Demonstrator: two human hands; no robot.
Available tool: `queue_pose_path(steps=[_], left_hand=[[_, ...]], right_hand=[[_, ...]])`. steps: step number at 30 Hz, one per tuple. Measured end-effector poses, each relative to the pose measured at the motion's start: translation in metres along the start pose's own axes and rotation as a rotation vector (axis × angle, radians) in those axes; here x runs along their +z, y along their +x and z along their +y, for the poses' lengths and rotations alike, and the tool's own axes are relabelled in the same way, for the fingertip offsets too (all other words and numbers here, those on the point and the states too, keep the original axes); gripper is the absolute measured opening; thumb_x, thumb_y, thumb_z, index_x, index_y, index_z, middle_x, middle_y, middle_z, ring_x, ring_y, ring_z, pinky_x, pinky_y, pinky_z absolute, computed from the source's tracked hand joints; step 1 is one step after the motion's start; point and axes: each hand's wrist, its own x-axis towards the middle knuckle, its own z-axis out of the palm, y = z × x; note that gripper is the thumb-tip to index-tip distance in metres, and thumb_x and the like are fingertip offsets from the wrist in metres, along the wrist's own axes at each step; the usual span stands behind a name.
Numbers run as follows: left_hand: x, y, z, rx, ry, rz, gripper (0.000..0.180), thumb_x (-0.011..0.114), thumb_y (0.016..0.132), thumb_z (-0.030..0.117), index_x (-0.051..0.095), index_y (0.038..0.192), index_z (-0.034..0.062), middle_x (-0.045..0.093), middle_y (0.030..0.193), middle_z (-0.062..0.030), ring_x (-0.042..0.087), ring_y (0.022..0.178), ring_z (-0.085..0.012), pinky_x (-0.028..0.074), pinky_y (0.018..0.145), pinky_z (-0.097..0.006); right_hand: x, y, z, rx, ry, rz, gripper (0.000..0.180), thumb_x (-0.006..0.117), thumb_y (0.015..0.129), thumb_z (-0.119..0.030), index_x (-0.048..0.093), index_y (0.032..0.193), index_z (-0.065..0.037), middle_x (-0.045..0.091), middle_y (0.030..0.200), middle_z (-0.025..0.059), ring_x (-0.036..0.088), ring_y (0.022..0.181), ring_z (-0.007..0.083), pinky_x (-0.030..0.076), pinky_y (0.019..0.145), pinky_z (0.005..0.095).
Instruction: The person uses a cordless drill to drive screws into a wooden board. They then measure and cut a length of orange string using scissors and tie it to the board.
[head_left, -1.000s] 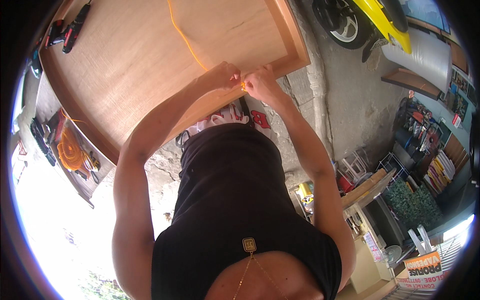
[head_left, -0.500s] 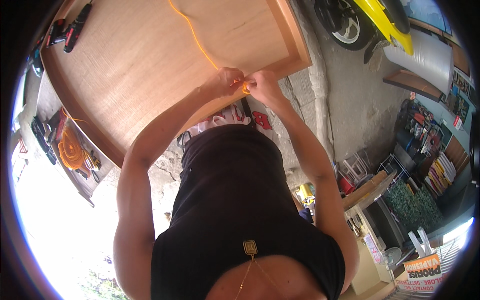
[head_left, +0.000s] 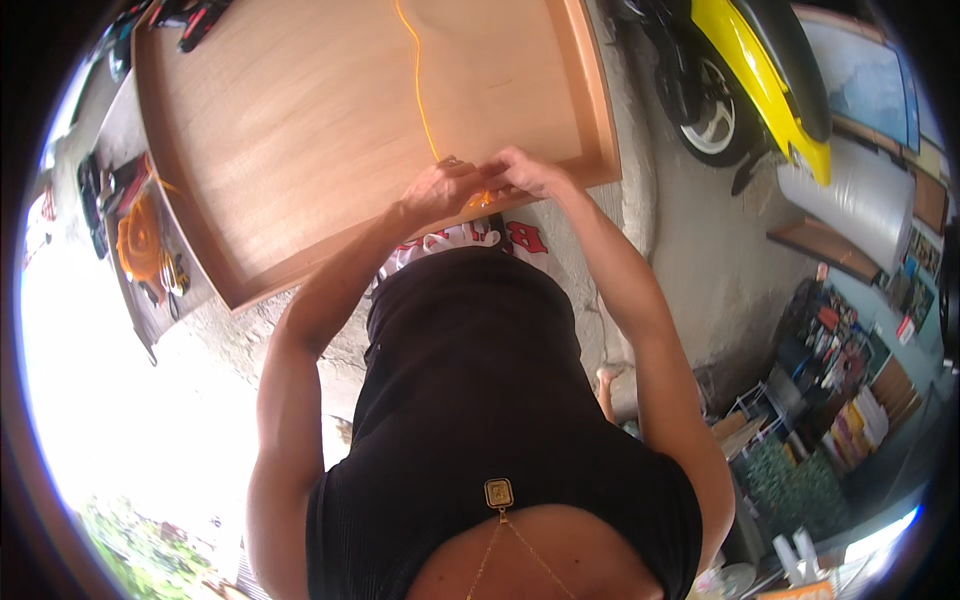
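Observation:
A thin orange cord (head_left: pixel 418 85) runs from the far edge of a framed wooden panel (head_left: pixel 300 120) down to my hands. My left hand (head_left: pixel 443 190) is closed, its fingers pinched on the cord where it arrives. Against its fingertips, my right hand (head_left: pixel 523 172) is closed too, thumb and fingers together on the cord. A small bunch of orange loops (head_left: pixel 482 200) shows just below the fingers, above the panel's near rim. The fingers hide how the cord is wound or knotted between them.
Dark-and-red power tools (head_left: pixel 203 22) lie at the panel's far left corner. A side surface at left holds an orange coil (head_left: pixel 140 245). To the right stand a yellow motorbike (head_left: pixel 800 130) and a plastic-wrapped roll (head_left: pixel 850 205). Part of another person's limb (head_left: pixel 606 388) shows behind me.
The hands have come closer together, with the right fingers now meeting the left fingertips. The whole scene has shifted in view as my head moved.

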Motion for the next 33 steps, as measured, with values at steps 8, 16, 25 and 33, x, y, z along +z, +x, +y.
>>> queue_pose_path(steps=[8,16,25,33], left_hand=[[0.003,-0.013,0.023,-0.378,-0.165,-0.002,0.01,0.063,0.079,0.014,0.066,0.078,0.0045,0.063,0.074,-0.0115,0.062,0.069,-0.0293,0.049,0.063,-0.038],[0.016,0.003,0.026,-0.726,-0.089,-0.026,0.021,0.065,0.084,0.027,0.071,0.086,0.0068,0.068,0.076,-0.0099,0.065,0.071,-0.0221,0.051,0.065,-0.036],[0.016,0.003,0.019,-0.773,-0.15,-0.056,0.017,0.069,0.08,0.023,0.071,0.083,0.0068,0.068,0.074,-0.0076,0.065,0.07,-0.0197,0.051,0.065,-0.034],[0.015,0.01,0.017,-0.804,-0.267,0.289,0.019,0.07,0.077,0.019,0.067,0.075,0.0004,0.062,0.062,-0.0105,0.06,0.057,-0.0169,0.047,0.055,-0.031]], right_hand=[[-0.005,-0.006,-0.03,-0.574,-0.183,0.344,0.033,0.06,0.086,0.0,0.055,0.118,0.001,0.067,0.082,0.0075,0.06,0.068,0.0092,0.05,0.064,0.0226],[0.0,0.014,-0.04,-0.635,-0.246,0.293,0.016,0.06,0.085,-0.004,0.06,0.101,0.001,0.066,0.077,0.0062,0.059,0.066,0.009,0.048,0.062,0.0234],[0.002,0.047,-0.029,-0.728,0.076,0.633,0.01,0.056,0.083,-0.003,0.05,0.091,-0.002,0.062,0.067,0.005,0.055,0.059,0.0093,0.044,0.056,0.0238],[-0.027,0.013,-0.022,-0.44,-0.125,0.476,0.017,0.06,0.085,-0.019,0.062,0.09,-0.003,0.066,0.076,0.0101,0.061,0.064,0.0146,0.049,0.061,0.03]])
